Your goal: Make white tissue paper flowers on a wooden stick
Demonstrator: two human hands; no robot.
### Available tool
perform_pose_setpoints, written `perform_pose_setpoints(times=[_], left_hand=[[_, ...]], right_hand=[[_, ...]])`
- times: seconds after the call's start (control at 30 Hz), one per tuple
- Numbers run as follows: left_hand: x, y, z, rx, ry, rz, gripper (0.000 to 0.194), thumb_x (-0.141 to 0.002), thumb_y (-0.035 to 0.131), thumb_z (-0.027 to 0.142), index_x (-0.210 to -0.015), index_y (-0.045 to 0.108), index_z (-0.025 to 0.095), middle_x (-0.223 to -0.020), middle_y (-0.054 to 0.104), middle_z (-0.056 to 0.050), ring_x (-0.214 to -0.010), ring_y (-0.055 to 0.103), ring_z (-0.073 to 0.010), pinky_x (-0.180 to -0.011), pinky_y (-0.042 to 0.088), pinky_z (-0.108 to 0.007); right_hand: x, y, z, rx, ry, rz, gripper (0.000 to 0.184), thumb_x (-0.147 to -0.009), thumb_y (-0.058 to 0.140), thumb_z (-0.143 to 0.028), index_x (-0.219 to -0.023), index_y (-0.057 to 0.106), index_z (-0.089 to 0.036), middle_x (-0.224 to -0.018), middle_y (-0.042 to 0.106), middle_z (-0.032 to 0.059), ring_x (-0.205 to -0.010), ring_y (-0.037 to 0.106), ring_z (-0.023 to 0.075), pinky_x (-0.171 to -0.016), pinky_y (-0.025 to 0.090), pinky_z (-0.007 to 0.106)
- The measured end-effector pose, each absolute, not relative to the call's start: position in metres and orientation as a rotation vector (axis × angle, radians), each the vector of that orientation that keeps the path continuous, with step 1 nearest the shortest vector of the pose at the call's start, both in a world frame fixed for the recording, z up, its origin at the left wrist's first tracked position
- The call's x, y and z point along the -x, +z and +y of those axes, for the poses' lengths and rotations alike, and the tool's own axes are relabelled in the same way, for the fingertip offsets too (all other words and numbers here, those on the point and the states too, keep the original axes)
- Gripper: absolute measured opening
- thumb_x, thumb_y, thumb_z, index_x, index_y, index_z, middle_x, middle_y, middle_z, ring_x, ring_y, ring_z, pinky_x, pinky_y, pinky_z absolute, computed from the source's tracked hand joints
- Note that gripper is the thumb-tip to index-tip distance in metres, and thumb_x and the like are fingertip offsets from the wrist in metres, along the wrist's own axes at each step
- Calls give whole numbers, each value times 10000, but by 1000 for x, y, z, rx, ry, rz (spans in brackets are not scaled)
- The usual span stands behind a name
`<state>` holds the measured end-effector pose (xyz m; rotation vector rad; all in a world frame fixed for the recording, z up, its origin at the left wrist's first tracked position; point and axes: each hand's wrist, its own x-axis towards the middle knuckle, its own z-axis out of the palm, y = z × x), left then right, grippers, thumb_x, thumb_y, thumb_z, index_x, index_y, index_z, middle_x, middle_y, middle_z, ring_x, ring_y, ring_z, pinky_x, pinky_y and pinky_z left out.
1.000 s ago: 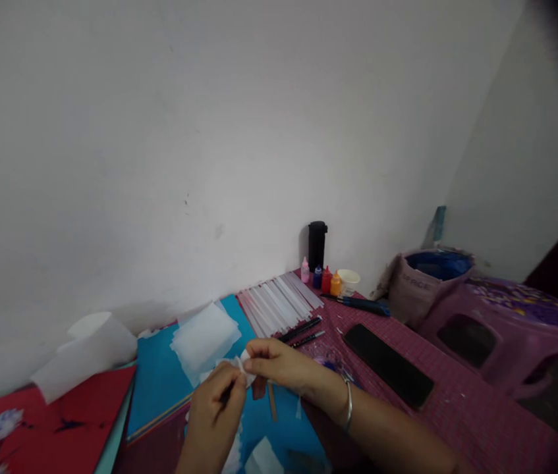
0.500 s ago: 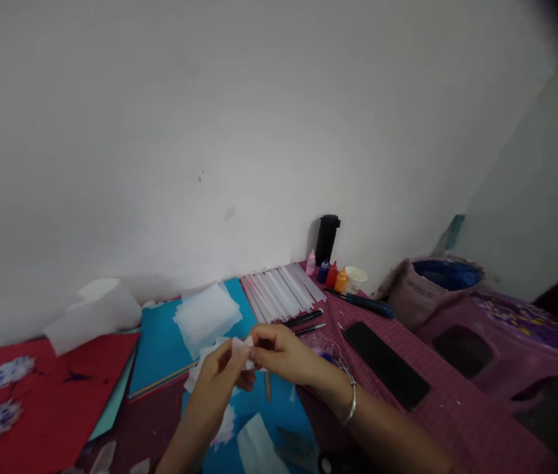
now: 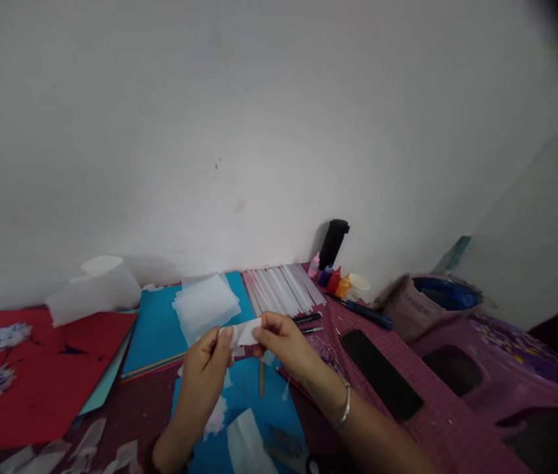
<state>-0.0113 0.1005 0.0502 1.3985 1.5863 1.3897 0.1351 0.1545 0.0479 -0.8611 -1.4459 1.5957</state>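
A small folded piece of white tissue paper [image 3: 246,331] is stretched between my two hands above the table. My left hand [image 3: 203,372] pinches its left end between thumb and fingers. The right end is gripped by my right hand [image 3: 286,343], which wears a silver bangle at the wrist. Below them lies blue paper [image 3: 253,408] with a thin wooden stick [image 3: 261,380], a fluffy white tissue piece [image 3: 215,416] and a white strip [image 3: 249,442]. Dark scissors [image 3: 288,454] are partly visible at the bottom. Behind my hands, a stack of white tissue sheets [image 3: 207,303] rests on another blue sheet [image 3: 153,329].
A tissue roll [image 3: 98,289] and red paper [image 3: 61,382] with white-and-blue flowers are at left. Translucent sticks [image 3: 281,289], paint bottles [image 3: 334,282], a black flask [image 3: 334,242], a white cup [image 3: 359,283], a cutter knife [image 3: 367,313] and a phone [image 3: 382,375] occupy the right; a pink stool [image 3: 496,388] stands beyond.
My hands have moved apart and up slightly, so the tissue, earlier bunched between my fingers, is now drawn out flat. The view has shifted a little.
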Motion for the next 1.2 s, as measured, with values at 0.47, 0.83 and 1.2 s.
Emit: perform_pose_setpoints(times=[0.47, 0.83, 1.2], left_hand=[[22, 51, 106, -1220, 1406, 963, 254, -876, 387, 336, -841, 580, 174, -753, 620, -46, -574, 549, -152, -472, 390, -254], [15, 31, 114, -1542, 1310, 1251, 466, -750, 522, 101, -1189, 477, 248, -832, 482, 29, -622, 476, -99, -581, 410, -225], [10, 37, 114, -1594, 1401, 1054, 166, -659, 596, 50, -647, 507, 190, -856, 477, 1, -789, 523, -145, -658, 403, -225]], right_hand=[[-145, 54, 161, 744, 1643, -1504, 247, -731, 644, -360, -706, 524, -146, -661, 519, -24, -574, 495, 80, -581, 422, 222], [-153, 58, 160, 523, 1751, -1436, 159, -696, 670, -272, -681, 590, -136, -1036, 522, 42, -597, 462, 51, -521, 403, 171], [-154, 50, 165, 492, 1795, -1508, 121, -715, 678, -228, -676, 597, -147, -1049, 527, 51, -600, 464, 58, -528, 368, 204]])
